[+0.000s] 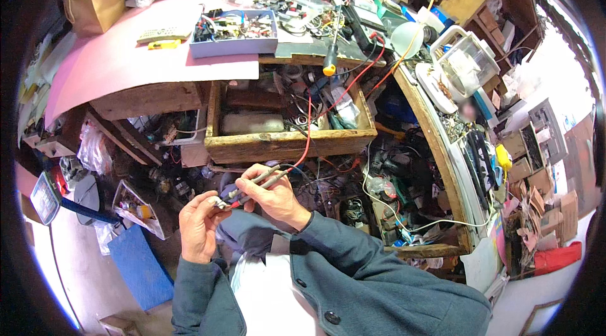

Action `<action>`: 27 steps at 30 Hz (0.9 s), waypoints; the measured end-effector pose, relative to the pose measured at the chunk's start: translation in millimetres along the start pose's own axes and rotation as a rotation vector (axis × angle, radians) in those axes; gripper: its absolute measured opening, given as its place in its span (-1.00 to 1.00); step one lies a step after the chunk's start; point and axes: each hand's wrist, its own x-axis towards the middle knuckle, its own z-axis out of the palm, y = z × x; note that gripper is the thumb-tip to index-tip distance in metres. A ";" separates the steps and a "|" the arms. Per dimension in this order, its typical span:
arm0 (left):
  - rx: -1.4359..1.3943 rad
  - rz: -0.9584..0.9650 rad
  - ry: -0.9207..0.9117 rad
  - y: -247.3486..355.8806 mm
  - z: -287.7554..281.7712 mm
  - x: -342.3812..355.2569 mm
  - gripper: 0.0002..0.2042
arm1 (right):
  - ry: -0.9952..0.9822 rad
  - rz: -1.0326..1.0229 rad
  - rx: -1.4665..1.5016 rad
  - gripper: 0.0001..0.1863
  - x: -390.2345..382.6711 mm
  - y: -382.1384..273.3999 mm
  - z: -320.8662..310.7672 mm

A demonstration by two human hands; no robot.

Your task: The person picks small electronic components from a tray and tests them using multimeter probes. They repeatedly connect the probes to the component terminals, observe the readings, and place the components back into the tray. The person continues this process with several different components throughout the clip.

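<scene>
Just below the open wooden drawer (290,143), my left hand (197,229) pinches a small light metallic part (220,203), too small to identify. My right hand (278,203) is closed on two grey test probes (273,179), held together with their tips at or near that part; whether they touch it I cannot tell. A red lead (307,152) and a black lead run from the probes up over the drawer toward the back of the bench, where they pass near a dark elongated object (356,27).
A pink board (107,68) carries a lilac box of parts (232,42). Cluttered shelves and cables fill the space beside and under the drawer. A wooden frame edge (442,165) runs down the right. A blue board (139,266) lies lower left, a clear plastic container (465,64) upper right.
</scene>
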 end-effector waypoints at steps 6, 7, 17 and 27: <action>0.016 0.002 0.008 -0.3 -1.5 -1.1 -0.81 | 0.008 0.005 -0.035 -0.81 -1.6 -2.6 1.0; 0.010 0.004 0.003 -0.9 -2.8 -0.8 -0.81 | 0.004 -0.002 -0.035 -0.81 -1.0 -0.9 0.5; -0.018 0.001 0.012 0.2 -1.5 0.2 -0.83 | 0.000 -0.002 -0.037 -0.81 -0.4 -2.6 0.9; -0.017 -0.005 0.027 1.7 1.6 -1.1 -0.83 | 0.001 -0.008 -0.060 -0.80 -0.1 -0.5 -0.2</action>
